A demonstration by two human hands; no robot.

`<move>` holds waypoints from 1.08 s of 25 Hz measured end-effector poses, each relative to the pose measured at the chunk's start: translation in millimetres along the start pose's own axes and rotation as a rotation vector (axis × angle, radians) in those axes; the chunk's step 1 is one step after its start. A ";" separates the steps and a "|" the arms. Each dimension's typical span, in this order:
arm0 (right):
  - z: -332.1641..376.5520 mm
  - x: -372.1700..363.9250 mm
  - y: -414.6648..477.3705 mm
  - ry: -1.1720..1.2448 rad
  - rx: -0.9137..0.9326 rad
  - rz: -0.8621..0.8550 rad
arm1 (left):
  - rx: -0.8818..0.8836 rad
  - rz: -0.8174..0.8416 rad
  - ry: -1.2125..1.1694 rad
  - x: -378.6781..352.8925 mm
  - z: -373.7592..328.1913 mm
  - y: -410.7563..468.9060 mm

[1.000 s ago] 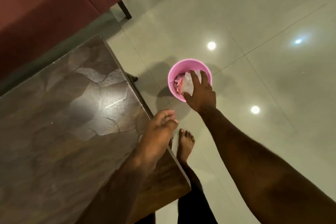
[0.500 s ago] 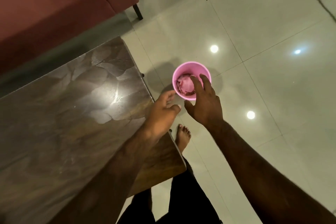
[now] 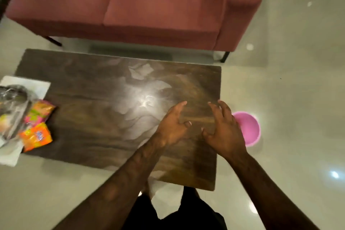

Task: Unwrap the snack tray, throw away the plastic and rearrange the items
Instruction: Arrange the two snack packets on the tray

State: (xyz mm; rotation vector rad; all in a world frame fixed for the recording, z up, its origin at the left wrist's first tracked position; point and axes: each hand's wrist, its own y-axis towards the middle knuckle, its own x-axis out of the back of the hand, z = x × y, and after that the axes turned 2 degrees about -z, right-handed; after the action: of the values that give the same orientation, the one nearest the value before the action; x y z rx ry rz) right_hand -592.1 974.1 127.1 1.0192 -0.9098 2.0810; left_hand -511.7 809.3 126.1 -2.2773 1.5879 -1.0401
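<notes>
My left hand (image 3: 174, 127) and right hand (image 3: 224, 129) hover released, empty, over the table's (image 3: 104, 117) bare right end; snack packets (image 3: 37, 125) crowd the far-left edge.

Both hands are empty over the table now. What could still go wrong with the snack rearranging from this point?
The orange packet and the tray overhang the table edge at far left; a careless grab could knock them to the floor. Both the left hand and right hand are far from them, so a long reach is needed. The pink bin sits beside the table corner and could be kicked.
</notes>
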 end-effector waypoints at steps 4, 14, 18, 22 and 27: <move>109.3 -29.1 -1.8 -0.065 0.151 0.097 | 0.039 -0.173 -0.063 94.3 65.3 -42.7; 416.5 -196.8 -25.8 -0.144 0.391 0.196 | 0.164 -0.448 -0.207 335.0 280.5 -146.9; 488.7 -247.9 -28.1 -0.135 0.442 0.246 | 0.218 -0.476 -0.250 390.8 335.9 -163.8; 538.0 -296.9 -13.8 -0.115 0.437 0.327 | 0.286 -0.468 -0.275 429.9 376.5 -161.2; 583.3 -347.3 17.6 -0.055 0.411 0.454 | 0.374 -0.481 -0.270 483.9 408.5 -142.2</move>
State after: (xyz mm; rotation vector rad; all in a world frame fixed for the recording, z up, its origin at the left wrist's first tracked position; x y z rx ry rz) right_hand -205.4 416.6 99.5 1.1591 -0.8120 2.7129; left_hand -57.3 346.3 109.2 -2.4415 0.6883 -0.9647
